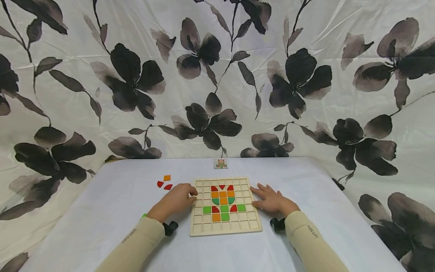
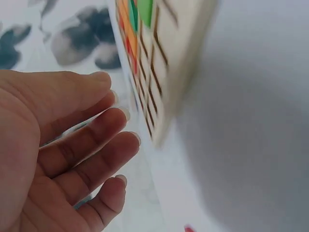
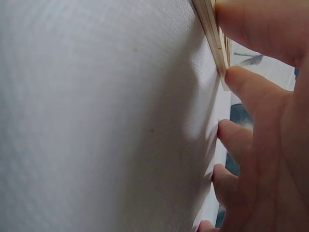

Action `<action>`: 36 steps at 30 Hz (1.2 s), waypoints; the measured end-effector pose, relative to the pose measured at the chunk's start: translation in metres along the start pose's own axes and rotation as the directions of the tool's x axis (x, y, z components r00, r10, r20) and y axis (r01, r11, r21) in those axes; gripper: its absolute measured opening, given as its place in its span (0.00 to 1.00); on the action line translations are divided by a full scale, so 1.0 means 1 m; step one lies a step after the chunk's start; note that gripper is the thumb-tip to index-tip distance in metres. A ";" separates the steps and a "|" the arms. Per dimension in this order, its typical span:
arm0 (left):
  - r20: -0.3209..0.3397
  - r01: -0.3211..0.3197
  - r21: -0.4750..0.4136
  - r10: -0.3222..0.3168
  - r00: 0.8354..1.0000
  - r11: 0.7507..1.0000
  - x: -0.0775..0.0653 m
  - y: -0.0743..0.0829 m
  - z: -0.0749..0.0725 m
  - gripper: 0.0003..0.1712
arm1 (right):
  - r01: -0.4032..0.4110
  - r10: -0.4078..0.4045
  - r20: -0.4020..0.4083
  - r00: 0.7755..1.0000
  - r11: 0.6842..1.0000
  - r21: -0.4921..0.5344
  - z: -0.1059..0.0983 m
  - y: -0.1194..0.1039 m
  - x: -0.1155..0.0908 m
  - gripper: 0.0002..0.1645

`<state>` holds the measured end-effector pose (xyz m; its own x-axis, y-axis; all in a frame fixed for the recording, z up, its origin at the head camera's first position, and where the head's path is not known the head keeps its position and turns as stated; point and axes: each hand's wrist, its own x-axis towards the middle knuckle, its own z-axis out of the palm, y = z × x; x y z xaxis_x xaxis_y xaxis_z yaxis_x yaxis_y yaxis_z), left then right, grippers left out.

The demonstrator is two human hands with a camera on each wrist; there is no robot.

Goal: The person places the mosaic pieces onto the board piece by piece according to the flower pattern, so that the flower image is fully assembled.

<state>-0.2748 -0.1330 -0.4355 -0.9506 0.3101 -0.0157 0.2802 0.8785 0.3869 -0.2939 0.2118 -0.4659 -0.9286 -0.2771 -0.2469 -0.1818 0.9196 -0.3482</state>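
A square wooden grid board (image 1: 244, 219) lies on the table, its middle cells filled with red, orange and green pieces in a near-symmetric pattern. Beside the board's left edge is my left hand (image 1: 176, 200), fingers loosely bent and nothing between them; the left wrist view shows the fingertips (image 2: 128, 140) just off the board's corner. At the right edge, my right hand (image 1: 272, 199) is spread out. Its thumb and index finger touch the board's side in the right wrist view, while the other fingertips (image 3: 221, 128) rest on the tabletop.
Left of the board's upper corner lie an orange square (image 1: 167, 177) and two red pieces (image 1: 168, 187). A bit of green (image 1: 144, 215) peeks out behind the left forearm. A small pattern card (image 1: 221, 163) is at the table's back edge, before a flowered cloth (image 1: 251, 94).
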 end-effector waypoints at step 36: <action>0.020 0.231 0.114 -0.235 0.972 0.966 0.061 -0.111 -0.031 0.16 | -0.014 0.014 0.000 1.000 1.000 0.011 -0.001 0.001 0.000 0.39</action>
<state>-0.3677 -0.2228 -0.4512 -0.9869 0.1022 -0.1246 0.0661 0.9619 0.2654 -0.2940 0.2127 -0.4651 -0.9312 -0.2641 -0.2514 -0.1654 0.9204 -0.3543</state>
